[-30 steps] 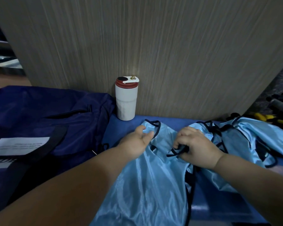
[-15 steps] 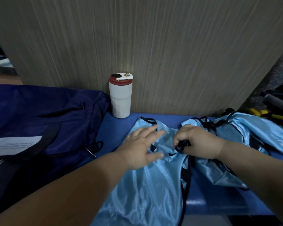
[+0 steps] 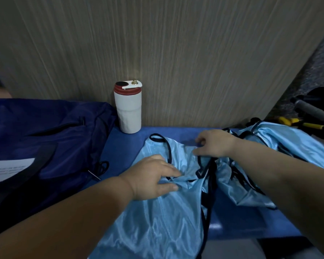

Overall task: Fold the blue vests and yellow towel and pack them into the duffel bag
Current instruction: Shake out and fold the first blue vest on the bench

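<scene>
A light blue vest [image 3: 157, 217] with black trim lies spread on the blue surface in front of me. My left hand [image 3: 153, 176] presses flat on it near the neckline, fingers straight. My right hand [image 3: 213, 144] is farther back, with curled fingers pinching the vest's right shoulder strap. A second blue vest [image 3: 292, 143] lies crumpled at the right, under my right forearm. The navy duffel bag [image 3: 45, 137] lies at the left with a white label on it. No yellow towel is in view.
A white tumbler [image 3: 128, 109] with a red lid stands against the wood-grain panel [image 3: 176, 53] at the back. Yellow-handled pliers [image 3: 297, 123] and dark tools lie at the far right. A strip of blue table surface [image 3: 123, 146] separates bag and vest.
My left hand slid toward me and flattened on the vest's neckline. My right hand moved away from me, drawing the shoulder strap out toward the panel.
</scene>
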{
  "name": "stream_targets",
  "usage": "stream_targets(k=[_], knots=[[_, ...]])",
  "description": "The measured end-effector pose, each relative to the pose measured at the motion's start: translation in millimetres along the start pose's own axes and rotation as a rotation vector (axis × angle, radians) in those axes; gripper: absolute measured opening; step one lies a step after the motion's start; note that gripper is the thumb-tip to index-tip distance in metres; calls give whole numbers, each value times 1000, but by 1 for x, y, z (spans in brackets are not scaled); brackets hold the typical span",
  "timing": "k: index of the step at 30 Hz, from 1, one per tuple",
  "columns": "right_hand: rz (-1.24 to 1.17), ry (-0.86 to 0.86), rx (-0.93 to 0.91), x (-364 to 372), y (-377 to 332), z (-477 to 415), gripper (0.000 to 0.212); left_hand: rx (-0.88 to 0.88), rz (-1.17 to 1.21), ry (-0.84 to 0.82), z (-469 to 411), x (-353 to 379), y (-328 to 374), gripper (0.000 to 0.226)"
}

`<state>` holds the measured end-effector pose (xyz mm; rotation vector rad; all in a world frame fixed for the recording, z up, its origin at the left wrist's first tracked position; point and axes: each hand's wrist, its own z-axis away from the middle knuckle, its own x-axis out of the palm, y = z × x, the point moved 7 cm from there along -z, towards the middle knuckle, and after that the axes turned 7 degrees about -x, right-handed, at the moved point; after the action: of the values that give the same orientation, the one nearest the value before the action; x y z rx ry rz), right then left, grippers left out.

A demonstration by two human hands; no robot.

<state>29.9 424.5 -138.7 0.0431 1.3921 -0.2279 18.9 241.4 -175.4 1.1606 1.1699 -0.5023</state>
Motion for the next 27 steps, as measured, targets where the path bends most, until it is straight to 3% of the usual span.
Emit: stream_targets(k=[3,6,8,13,16,18,20,23,27], knots=[[44,-254,126,17,-4,-15,72,4,-121,-70,4,5,-4,63],[135,-287,96,13,-19,-21,45,27,-266,-143,7,10,-6,60],[127,-210,38,2,-30,-26,44,-14,-323,-191,7,14,-9,60],[-66,232,-27,-47,-45,-38,39,-214,-348,-116,-1,5,-24,70],[-1,505,-91,-84,-55,-41,20,-244,-349,-67,-7,-2,-23,71],[20,631,-129,-106,-60,-40,18,-279,-346,-81,-11,-4,-27,71],[31,653,-148,-118,-59,-41,25,-324,-337,-120,-12,-1,-36,71],[109,540,-181,-109,-57,-45,28,-371,-308,-171,-7,5,-48,71],[192,459,-259,-85,-58,-40,24,-399,-168,-73,-3,3,-57,65]])
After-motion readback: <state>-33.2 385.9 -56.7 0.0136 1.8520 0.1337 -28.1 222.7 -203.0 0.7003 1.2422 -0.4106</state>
